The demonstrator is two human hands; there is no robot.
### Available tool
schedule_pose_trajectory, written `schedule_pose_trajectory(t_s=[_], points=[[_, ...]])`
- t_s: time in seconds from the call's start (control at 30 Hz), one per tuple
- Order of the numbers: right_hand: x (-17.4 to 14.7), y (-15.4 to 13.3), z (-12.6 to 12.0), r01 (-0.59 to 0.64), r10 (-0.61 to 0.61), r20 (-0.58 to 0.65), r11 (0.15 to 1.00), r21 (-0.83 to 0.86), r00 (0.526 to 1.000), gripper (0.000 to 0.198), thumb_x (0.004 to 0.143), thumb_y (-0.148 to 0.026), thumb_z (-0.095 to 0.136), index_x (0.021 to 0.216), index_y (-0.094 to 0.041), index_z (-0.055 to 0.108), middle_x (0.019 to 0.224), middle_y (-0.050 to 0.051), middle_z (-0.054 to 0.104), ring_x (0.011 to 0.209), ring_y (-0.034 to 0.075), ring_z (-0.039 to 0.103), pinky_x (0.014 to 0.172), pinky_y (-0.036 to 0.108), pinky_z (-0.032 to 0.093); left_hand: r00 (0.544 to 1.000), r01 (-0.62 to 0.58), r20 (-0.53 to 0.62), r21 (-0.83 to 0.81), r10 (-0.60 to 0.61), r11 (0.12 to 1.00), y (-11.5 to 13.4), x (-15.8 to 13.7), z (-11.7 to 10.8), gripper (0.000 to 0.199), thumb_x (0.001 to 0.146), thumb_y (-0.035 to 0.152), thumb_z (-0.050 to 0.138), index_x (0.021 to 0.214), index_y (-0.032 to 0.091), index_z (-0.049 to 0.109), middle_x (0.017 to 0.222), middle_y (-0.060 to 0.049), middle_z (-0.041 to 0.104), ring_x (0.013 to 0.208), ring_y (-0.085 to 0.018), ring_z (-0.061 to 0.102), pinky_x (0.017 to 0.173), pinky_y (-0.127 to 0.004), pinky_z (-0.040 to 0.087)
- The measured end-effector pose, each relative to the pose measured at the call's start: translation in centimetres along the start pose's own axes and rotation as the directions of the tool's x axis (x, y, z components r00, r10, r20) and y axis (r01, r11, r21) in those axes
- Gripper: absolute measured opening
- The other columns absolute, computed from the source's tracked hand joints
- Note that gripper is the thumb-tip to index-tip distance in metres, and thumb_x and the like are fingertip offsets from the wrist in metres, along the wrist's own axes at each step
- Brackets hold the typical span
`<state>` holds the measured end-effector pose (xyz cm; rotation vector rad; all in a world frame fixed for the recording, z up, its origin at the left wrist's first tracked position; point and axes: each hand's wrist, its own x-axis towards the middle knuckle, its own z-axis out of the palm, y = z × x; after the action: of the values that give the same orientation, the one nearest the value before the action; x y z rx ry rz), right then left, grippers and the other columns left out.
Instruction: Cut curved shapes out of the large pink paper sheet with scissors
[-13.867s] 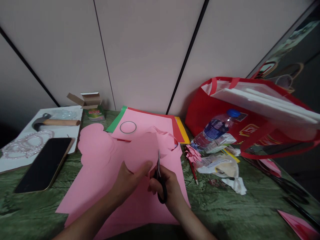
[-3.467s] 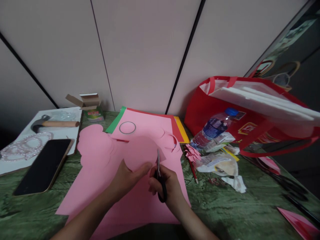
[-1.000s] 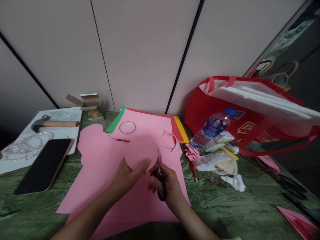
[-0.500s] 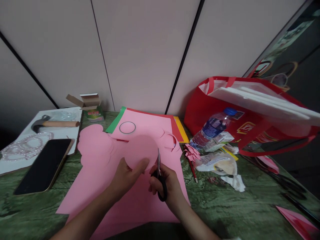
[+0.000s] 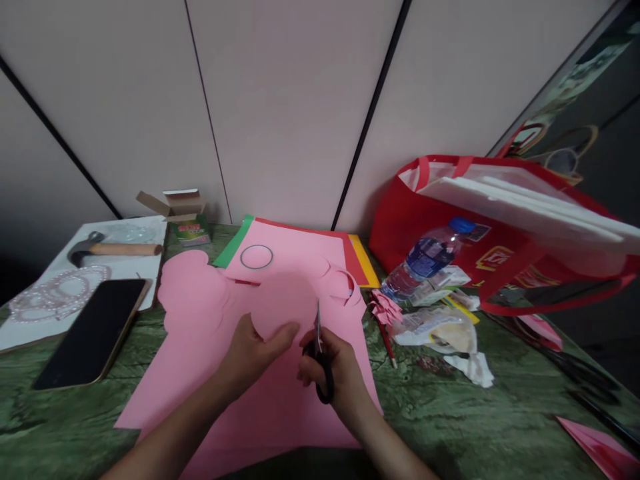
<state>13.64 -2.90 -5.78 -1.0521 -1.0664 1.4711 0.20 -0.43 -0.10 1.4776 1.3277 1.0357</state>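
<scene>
Between the thumb and fingers of my left hand (image 5: 257, 353) is a round pink paper disc (image 5: 284, 303). My right hand (image 5: 337, 370) grips black-handled scissors (image 5: 325, 377), their blades pointing away from me along the disc's right edge. Whether the blades touch the paper I cannot tell. Below both hands lie large pink paper sheets (image 5: 280, 420). A pile of pink cut-out rounds (image 5: 193, 293) rests on them at the left. Farther back, a thin dark ring (image 5: 257, 247) lies on the pink paper, over green, red and yellow sheets.
Left: a phone (image 5: 93, 333), a hammer (image 5: 123, 249), bead strings (image 5: 55, 293) and an opened small box (image 5: 193, 228). Right: a water bottle (image 5: 425, 260), a pink paper flower (image 5: 385, 308), a red pencil (image 5: 387, 345), plastic wrappers (image 5: 440, 330) and a red bag (image 5: 400, 213) against the wall.
The view has shifted very slightly. Both hands keep nearly the same pose, with the disc and scissors held as before.
</scene>
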Motion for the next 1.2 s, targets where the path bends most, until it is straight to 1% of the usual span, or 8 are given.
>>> schedule_pose_trajectory(t_s=[0.1, 0.2, 0.4, 0.57, 0.7, 0.93, 1.03, 1.2], points=[[0.1, 0.0, -0.1, 0.008, -0.008, -0.008, 1.000, -0.009, 1.000, 0.021, 0.060, -0.021, 0.067, 0.075, -0.019, 0.052, 0.049, -0.008, 0.053, 0.038, 0.008, 0.049, 0.039, 0.019, 0.040, 1.000, 0.005, 0.022, 0.008, -0.005, 1.000, -0.1, 0.0, 0.0, 0.012, 0.070, 0.024, 0.057, 0.068, 0.014, 0.063, 0.060, -0.002, 0.067, 0.057, -0.017, 0.062, 0.052, -0.024, 0.050], [0.0, 0.0, -0.1, 0.009, -0.009, -0.009, 1.000, -0.024, 1.000, 0.020, 0.061, -0.020, 0.066, 0.075, -0.018, 0.052, 0.049, -0.008, 0.053, 0.038, 0.008, 0.048, 0.038, 0.018, 0.039, 1.000, -0.005, 0.024, 0.000, 0.005, 1.000, -0.1, -0.1, 0.0, 0.012, 0.069, 0.025, 0.057, 0.070, 0.014, 0.064, 0.062, -0.003, 0.067, 0.059, -0.018, 0.062, 0.055, -0.026, 0.050], [0.0, -0.1, -0.1, -0.013, 0.013, -0.016, 0.999, -0.031, 1.000, 0.020, 0.061, -0.022, 0.066, 0.075, -0.018, 0.052, 0.048, -0.008, 0.052, 0.037, 0.008, 0.048, 0.036, 0.018, 0.037, 1.000, 0.027, 0.000, 0.024, -0.027, 0.999, 0.1, 0.0, 0.0, 0.013, 0.067, 0.024, 0.059, 0.059, 0.014, 0.060, 0.054, 0.000, 0.061, 0.054, -0.016, 0.058, 0.047, -0.022, 0.047], [-0.2, -0.7, 0.0, -0.009, 0.009, -0.015, 0.999, -0.038, 1.000, 0.020, 0.061, -0.023, 0.067, 0.073, -0.018, 0.051, 0.047, -0.008, 0.052, 0.037, 0.008, 0.048, 0.036, 0.018, 0.037, 1.000, -0.006, 0.025, -0.002, 0.006, 1.000, 0.2, 0.1, -0.1, 0.010, 0.070, 0.023, 0.057, 0.064, 0.016, 0.060, 0.059, 0.001, 0.064, 0.057, -0.015, 0.060, 0.049, -0.020, 0.046], [-0.2, -1.0, 0.2, -0.023, 0.021, -0.028, 0.998, -0.052, 0.999, 0.018, 0.061, -0.023, 0.066, 0.071, -0.018, 0.051, 0.044, -0.008, 0.051, 0.035, 0.008, 0.046, 0.035, 0.017, 0.036, 0.999, -0.022, 0.024, 0.004, 0.022, 1.000, 0.1, 0.0, -0.1, 0.011, 0.071, 0.022, 0.057, 0.063, 0.016, 0.060, 0.058, 0.002, 0.064, 0.056, -0.014, 0.059, 0.048, -0.019, 0.045], [-0.3, -0.9, 0.1, -0.024, 0.022, -0.036, 0.999, -0.047, 0.999, 0.017, 0.062, -0.022, 0.066, 0.070, -0.018, 0.051, 0.042, -0.009, 0.050, 0.033, 0.008, 0.046, 0.034, 0.017, 0.034, 0.999, -0.016, 0.038, -0.050, 0.018, 0.999, -0.4, 0.1, -0.3, 0.008, 0.072, 0.022, 0.057, 0.068, 0.017, 0.061, 0.065, 0.002, 0.066, 0.058, -0.013, 0.059, 0.046, -0.019, 0.043], [-0.3, -0.8, 0.2, -0.039, 0.037, -0.045, 0.998, -0.043, 0.998, 0.017, 0.062, -0.022, 0.065, 0.070, -0.018, 0.051, 0.042, -0.009, 0.050, 0.033, 0.007, 0.047, 0.034, 0.016, 0.034, 1.000, -0.010, 0.017, -0.049, 0.011, 0.999, -0.6, 0.4, -0.4, 0.011, 0.072, 0.026, 0.058, 0.066, 0.018, 0.060, 0.060, 0.002, 0.064, 0.055, -0.013, 0.057, 0.046, -0.019, 0.042], [-0.1, -0.8, 0.4, -0.051, 0.049, -0.072, 0.998, -0.029, 0.996, 0.015, 0.062, -0.020, 0.064, 0.069, -0.018, 0.051, 0.039, -0.010, 0.048, 0.032, 0.007, 0.047, 0.035, 0.017, 0.037, 0.998, -0.009, -0.060, -0.008, 0.008, 1.000, -1.2, 0.9, -0.7, 0.023, 0.069, 0.032, 0.062, 0.052, 0.017, 0.055, 0.054, 0.002, 0.059, 0.056, -0.014, 0.056, 0.049, -0.022, 0.042]])
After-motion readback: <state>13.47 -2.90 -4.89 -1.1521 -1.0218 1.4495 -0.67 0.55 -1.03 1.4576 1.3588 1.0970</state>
